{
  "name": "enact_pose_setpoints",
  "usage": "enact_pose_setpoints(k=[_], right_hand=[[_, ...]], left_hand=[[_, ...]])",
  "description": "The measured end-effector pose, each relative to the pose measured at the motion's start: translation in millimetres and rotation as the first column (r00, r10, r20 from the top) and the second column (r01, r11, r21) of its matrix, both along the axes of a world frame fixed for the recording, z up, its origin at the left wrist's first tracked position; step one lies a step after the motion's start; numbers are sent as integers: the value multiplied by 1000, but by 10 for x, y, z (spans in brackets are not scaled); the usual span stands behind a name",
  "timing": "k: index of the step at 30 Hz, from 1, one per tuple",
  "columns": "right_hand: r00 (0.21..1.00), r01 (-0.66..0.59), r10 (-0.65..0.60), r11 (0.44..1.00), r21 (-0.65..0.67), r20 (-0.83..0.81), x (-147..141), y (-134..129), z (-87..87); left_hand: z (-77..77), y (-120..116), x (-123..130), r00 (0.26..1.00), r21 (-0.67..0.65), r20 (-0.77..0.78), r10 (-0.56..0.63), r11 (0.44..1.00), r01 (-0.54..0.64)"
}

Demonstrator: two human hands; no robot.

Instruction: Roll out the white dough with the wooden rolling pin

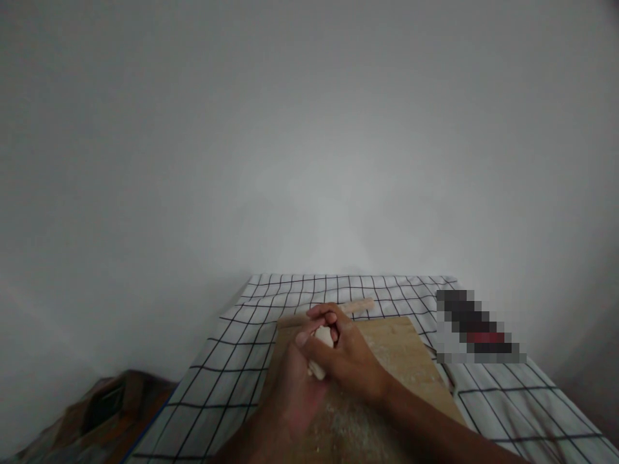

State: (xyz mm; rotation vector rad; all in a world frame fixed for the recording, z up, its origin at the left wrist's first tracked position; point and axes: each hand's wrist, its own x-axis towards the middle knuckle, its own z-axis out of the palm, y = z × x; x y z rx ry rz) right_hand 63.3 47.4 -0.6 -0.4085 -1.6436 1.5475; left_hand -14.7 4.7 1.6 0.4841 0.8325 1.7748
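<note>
Plain grey wall behind, checked cloth (232,361) over the table. Both hands are cupped round a pale lump of dough (323,336), right hand (355,361) wrapped over the top, left hand (290,386) underneath, so it's pinched between them, probably for shaping. That's above a floury wooden board (406,361), rolling pin (355,307) parked just behind.

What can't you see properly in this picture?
- Head view: the dough is mostly hidden by the left hand and right hand closed around it.
- The rolling pin is partly behind the hands.
- The thing right of the board is blurred into squares.
- The brown heap, bottom left, is dark and cut off.
</note>
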Motion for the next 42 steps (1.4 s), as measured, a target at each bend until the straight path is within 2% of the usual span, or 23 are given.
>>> enact_pose_setpoints(k=[3,11,14,17,20,22,25,28,32,37,42], right_hand=[[996,32,-35,999,-43,-80,5,-10,42],[1000,16,-17,1000,-8,-4,24,77,54],[996,-83,84,995,-52,12,88,111,77],[977,-210,214,972,-105,27,148,137,118],[966,-248,254,960,-130,39,165,127,150],[971,-229,235,967,-115,42,156,90,160],[992,-116,116,993,4,58,138,12,165],[996,-47,38,993,111,82,130,-45,170],[993,-79,66,988,129,101,150,-47,186],[965,-260,258,965,43,55,189,-36,196],[987,-150,146,986,65,66,158,-135,172]], left_hand=[[27,2,26,988,-29,113,-105,994,109],[-21,52,32,989,-10,150,-13,1000,14],[8,59,-7,980,-35,201,3,999,4],[63,33,-48,968,-38,245,-50,997,61],[110,-19,-41,969,-45,239,-61,996,74],[128,-52,-19,976,-48,209,-69,996,81],[143,-80,-6,987,-62,144,-66,995,76],[159,-87,-24,993,-94,100,-55,993,65],[179,-87,-55,992,-104,101,-70,991,80],[224,-124,-61,991,-84,77,-110,990,117],[272,-170,-43,990,-115,57,-131,984,137]])
